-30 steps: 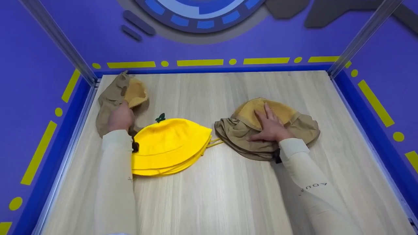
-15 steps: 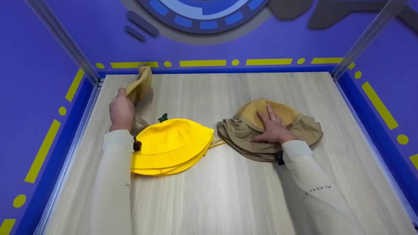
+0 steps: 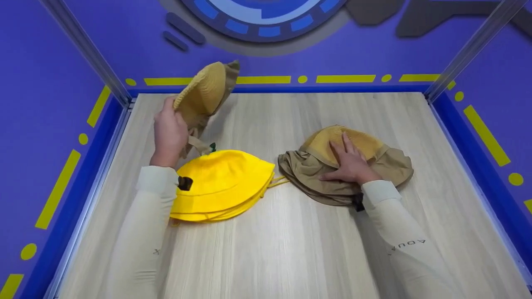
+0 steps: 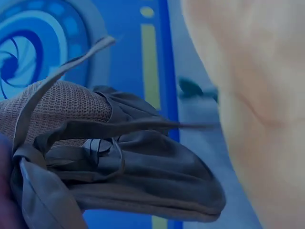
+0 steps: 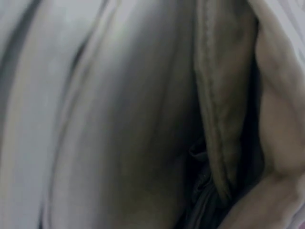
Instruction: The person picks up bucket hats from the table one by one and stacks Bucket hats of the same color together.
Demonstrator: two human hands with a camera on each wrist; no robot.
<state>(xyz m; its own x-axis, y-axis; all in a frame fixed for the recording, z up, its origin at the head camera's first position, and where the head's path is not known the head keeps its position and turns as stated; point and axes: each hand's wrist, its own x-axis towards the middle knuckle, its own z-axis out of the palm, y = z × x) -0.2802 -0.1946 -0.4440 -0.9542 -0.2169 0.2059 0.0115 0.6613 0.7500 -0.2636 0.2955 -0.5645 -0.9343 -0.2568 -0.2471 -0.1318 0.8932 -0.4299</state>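
My left hand (image 3: pixel 170 135) grips the edge of a khaki sun hat (image 3: pixel 208 89) with a tan mesh crown and holds it up above the back left of the table. In the left wrist view, knotted straps dangle beside the hat's brim (image 4: pixel 143 176). Fingers spread, my right hand (image 3: pixel 351 164) rests on several stacked khaki hats (image 3: pixel 309 182) at the right. Only blurred khaki folds (image 5: pixel 143 119) fill the right wrist view. Between the hands lies a stack of yellow bucket hats (image 3: pixel 220 178), topped by a small green leaf (image 3: pixel 213 147); my left sleeve covers its left end.
Yellow cords (image 3: pixel 278 181) run from the yellow stack to the khaki stack. The pale wooden table (image 3: pixel 266 257) is bounded by a purple-blue back wall (image 3: pixel 291 62) and side walls, with metal posts (image 3: pixel 469 54) at the corners.
My left hand has lifted the khaki hat off the table at the left, turning it and carrying it up and rightward. The right hand stays on its stack.
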